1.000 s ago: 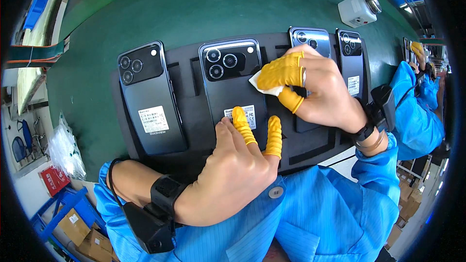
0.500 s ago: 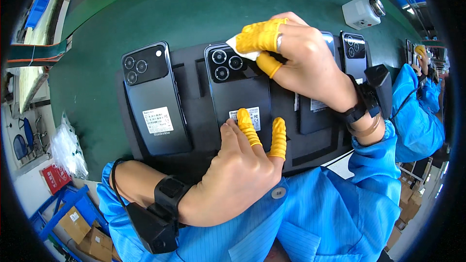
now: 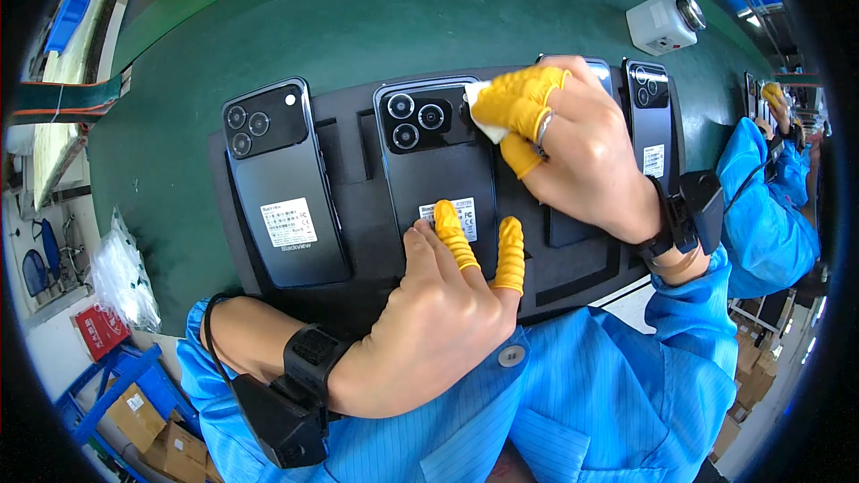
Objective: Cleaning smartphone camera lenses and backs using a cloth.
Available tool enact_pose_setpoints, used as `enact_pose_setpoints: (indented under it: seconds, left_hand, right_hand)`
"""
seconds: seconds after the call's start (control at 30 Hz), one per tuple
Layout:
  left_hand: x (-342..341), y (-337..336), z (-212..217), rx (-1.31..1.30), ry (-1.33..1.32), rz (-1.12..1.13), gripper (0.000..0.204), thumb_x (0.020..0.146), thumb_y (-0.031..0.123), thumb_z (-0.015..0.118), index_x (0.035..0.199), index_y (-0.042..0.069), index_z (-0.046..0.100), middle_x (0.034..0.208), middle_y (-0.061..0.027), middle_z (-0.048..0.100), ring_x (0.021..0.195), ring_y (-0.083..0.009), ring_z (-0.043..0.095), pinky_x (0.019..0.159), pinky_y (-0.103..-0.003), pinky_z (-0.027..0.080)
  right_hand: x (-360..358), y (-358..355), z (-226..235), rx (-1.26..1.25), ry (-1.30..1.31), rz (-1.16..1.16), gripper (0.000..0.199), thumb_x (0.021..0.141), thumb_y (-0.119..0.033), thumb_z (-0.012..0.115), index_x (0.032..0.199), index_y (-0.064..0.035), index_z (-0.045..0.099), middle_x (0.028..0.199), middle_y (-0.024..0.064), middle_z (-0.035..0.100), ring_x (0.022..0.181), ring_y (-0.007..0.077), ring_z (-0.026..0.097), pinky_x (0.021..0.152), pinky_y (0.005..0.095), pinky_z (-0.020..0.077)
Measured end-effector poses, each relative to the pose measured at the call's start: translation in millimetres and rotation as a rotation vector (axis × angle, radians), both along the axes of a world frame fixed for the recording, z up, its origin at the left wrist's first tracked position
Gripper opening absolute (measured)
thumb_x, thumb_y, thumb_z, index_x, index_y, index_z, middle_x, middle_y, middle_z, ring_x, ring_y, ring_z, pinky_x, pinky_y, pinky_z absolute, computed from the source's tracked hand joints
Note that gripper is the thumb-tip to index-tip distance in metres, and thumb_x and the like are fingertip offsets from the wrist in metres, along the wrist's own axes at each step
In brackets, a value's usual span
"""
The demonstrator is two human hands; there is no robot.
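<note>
Several dark phones lie face down in a black tray (image 3: 349, 161) on a green belt. My right hand (image 3: 573, 152), with yellow finger cots, pinches a small white cloth (image 3: 488, 121) at the top right corner of the middle phone (image 3: 438, 170), beside its camera block. My left hand (image 3: 438, 313), also wearing yellow finger cots, rests two fingertips on the lower edge of that phone near its white label. Another phone (image 3: 282, 183) lies to the left, and one more phone (image 3: 651, 121) to the right, partly behind my right wrist.
A white box-shaped device (image 3: 662, 22) stands on the belt at the back right. Another person in a blue coat (image 3: 769, 197) works at the right. Plastic bags (image 3: 121, 273) and cardboard boxes (image 3: 157, 429) lie at the lower left, below the bench.
My right hand has slid the white cloth leftward, from the phone at its right onto the top right corner of the middle phone. My left hand has stayed on the phone's lower edge.
</note>
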State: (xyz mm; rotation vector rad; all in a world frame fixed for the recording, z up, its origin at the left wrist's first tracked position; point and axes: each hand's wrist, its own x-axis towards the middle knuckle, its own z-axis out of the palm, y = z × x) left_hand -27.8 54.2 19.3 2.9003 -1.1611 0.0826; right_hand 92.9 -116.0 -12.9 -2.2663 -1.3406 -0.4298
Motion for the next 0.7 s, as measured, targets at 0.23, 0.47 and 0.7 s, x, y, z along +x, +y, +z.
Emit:
enact_pose_setpoints:
  seconds: [0.23, 0.47, 0.7]
  left_hand:
    - [-0.7, -1.8, -0.4, 0.019, 0.004, 0.003, 0.056, 0.062, 0.023, 0.061, 0.115, 0.003, 0.067, 0.06, -0.0193, 0.057, 0.071, -0.0348, 0.065, 0.073, -0.039, 0.053]
    - [-1.4, -1.5, 2.8, 0.044, -0.002, 0.02, 0.057, 0.063, 0.023, 0.06, 0.116, 0.004, 0.067, 0.06, -0.0188, 0.057, 0.069, -0.0337, 0.065, 0.072, -0.038, 0.053]
    - [-1.0, -1.4, -0.4, 0.0, -0.017, 0.013, 0.054, 0.062, 0.021, 0.061, 0.113, 0.004, 0.068, 0.06, -0.019, 0.058, 0.076, -0.0362, 0.067, 0.073, -0.038, 0.053]
  right_hand:
    - [-23.5, -5.2, 0.7, 0.016, 0.004, 0.055, 0.031, 0.055, -0.011, 0.07, 0.084, -0.0024, 0.067, 0.082, 0.0063, 0.062, 0.074, 0.021, 0.058, 0.084, 0.0382, 0.0473]
    - [3.2, -1.6, 12.5, 0.087, 0.097, 0.044, 0.026, 0.069, 0.003, 0.071, 0.093, -0.0045, 0.071, 0.085, 0.0075, 0.069, 0.081, 0.0254, 0.066, 0.084, 0.0394, 0.0491]
    - [26.0, 25.3, -15.2, 0.211, 0.154, 0.189, 0.021, 0.072, -0.004, 0.071, 0.093, -0.0062, 0.072, 0.084, 0.0105, 0.07, 0.082, 0.0273, 0.067, 0.087, 0.0375, 0.0516]
